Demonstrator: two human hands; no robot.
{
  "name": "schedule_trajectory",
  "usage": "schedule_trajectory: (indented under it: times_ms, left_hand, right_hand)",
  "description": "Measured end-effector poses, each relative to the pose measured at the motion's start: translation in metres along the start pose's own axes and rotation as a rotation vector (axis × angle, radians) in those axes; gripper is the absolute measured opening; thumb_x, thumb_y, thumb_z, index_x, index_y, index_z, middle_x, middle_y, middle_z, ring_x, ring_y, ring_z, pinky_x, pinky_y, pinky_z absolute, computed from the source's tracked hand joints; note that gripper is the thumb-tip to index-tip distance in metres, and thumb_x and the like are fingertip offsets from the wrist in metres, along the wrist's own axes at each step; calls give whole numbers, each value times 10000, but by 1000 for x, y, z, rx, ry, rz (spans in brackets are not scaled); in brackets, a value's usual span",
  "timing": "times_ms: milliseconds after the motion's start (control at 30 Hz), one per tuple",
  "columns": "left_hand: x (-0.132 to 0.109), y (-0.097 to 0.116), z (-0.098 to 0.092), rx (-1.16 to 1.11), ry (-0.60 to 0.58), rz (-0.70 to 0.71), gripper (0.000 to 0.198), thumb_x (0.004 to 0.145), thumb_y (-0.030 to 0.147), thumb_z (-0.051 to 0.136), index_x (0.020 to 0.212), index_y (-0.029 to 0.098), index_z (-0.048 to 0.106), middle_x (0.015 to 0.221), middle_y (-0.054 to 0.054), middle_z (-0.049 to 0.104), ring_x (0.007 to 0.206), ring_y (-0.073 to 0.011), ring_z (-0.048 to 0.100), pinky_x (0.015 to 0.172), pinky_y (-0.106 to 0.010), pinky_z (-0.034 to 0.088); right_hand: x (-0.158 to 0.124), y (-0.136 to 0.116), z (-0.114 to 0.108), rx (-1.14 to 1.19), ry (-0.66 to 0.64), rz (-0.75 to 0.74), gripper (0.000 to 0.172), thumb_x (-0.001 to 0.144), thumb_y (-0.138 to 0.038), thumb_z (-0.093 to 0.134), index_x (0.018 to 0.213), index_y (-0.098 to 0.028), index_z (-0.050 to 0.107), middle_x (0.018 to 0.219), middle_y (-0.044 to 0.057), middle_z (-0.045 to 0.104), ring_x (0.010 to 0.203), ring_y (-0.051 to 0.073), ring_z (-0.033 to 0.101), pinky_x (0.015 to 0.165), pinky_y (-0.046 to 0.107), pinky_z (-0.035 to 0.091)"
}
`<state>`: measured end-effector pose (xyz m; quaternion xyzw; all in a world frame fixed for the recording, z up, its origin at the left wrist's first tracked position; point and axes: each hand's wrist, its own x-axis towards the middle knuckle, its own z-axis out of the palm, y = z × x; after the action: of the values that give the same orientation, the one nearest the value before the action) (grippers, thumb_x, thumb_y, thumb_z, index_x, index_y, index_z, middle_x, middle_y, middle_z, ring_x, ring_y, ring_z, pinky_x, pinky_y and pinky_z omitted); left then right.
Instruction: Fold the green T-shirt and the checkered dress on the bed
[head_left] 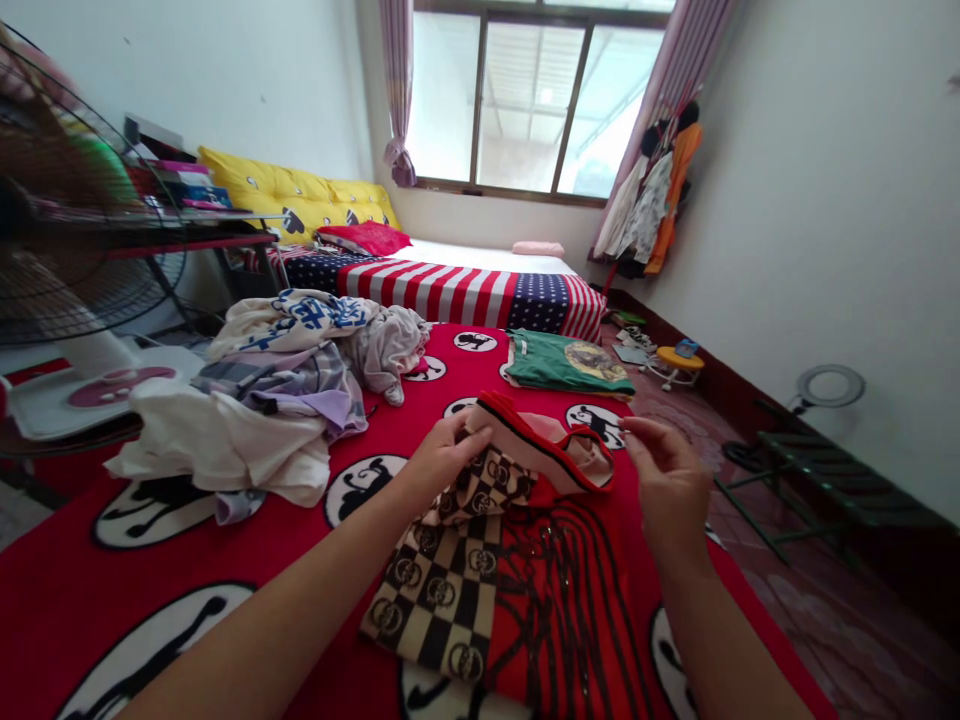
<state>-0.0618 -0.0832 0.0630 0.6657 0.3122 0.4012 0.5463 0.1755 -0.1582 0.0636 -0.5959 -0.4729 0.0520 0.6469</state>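
A garment (pixel 442 590), half tan-and-black checks with round face prints and half red with dark wavy lines, lies on the red panda-print bed cover (pixel 300 570). Its cream, red and black edged band (pixel 532 445) is lifted and bunched, the opening facing right. My left hand (pixel 454 450) is closed on the left end of this band, thumb on top. Just right of the band, my right hand (pixel 670 480) has thumb and fingertips pinched together. A tiny pale spot shows at those fingertips; what it is I cannot make out.
A pile of rumpled clothes (pixel 262 390) lies at the left, and a folded green shirt (pixel 566 362) lies beyond my hands. A fan (pixel 75 230) stands at far left. At right are a dark green folding stool (pixel 840 480), a ring light (pixel 830 385) and a small yellow stool (pixel 679 357).
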Motion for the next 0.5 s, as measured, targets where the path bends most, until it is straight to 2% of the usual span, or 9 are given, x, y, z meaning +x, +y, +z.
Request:
schedule_trajectory:
  times_ms: [67, 133, 200, 267, 367, 433, 500]
  left_hand:
    - [7, -14, -6, -30, 43, -76, 447, 867, 439, 524, 1178, 124, 576, 1006, -112, 693, 955, -263, 662, 789, -367, 547]
    - [13, -28, -11, 101, 165, -72, 533, 851, 453, 545, 1248, 99, 523, 1118, -163, 648, 1017, -283, 640, 836, -395, 532]
    - [16, -36, -16, 306, 331, 3, 638, 828, 432, 587, 1345, 89, 435, 1310, -220, 516, 1135, -308, 578, 915, -431, 494]
    - [16, -36, -20, 488, 434, 109, 634, 831, 386, 592, 1372, 106, 416, 1411, -223, 406, 1247, -319, 486, 997, -463, 435]
    - [12, -25, -18, 643, 437, 265, 405, 848, 292, 571, 1229, 155, 572, 1367, -157, 475, 1294, -284, 438, 1079, -453, 357]
    - [8, -14, -10, 648, 365, 345, 269, 845, 231, 569, 1099, 185, 648, 1293, -112, 554, 1242, -249, 493, 1075, -418, 369]
    - [3, -5, 2, 603, 245, 405, 207, 848, 198, 567, 1023, 204, 677, 1204, -81, 626, 1161, -223, 557, 1031, -383, 413]
  right_hand:
    - [14, 24, -8, -126, -43, 94, 287, 716, -313, 672, 957, -157, 676, 948, 98, 704, 818, 224, 660, 765, 380, 524]
    - [23, 46, -13, -211, -126, 157, 362, 665, -347, 706, 963, -145, 669, 942, 111, 711, 762, 221, 668, 697, 360, 528]
    - [26, 62, -16, -260, -164, 174, 388, 664, -413, 718, 941, -145, 670, 875, 105, 720, 691, 210, 670, 624, 330, 521]
    - [25, 69, -16, -290, -191, 166, 358, 680, -454, 712, 879, -158, 682, 728, 72, 710, 589, 193, 648, 536, 294, 493]
    - [20, 66, -14, -313, -263, 175, 275, 688, -430, 705, 790, -175, 698, 593, 38, 676, 502, 179, 617, 453, 257, 441]
    - [15, 55, -9, -294, -275, 182, 229, 692, -388, 691, 766, -172, 696, 622, 40, 690, 541, 185, 636, 475, 257, 456]
    - [8, 40, -3, -211, -244, 156, 208, 707, -355, 675, 794, -166, 682, 702, 47, 710, 618, 191, 660, 537, 269, 495]
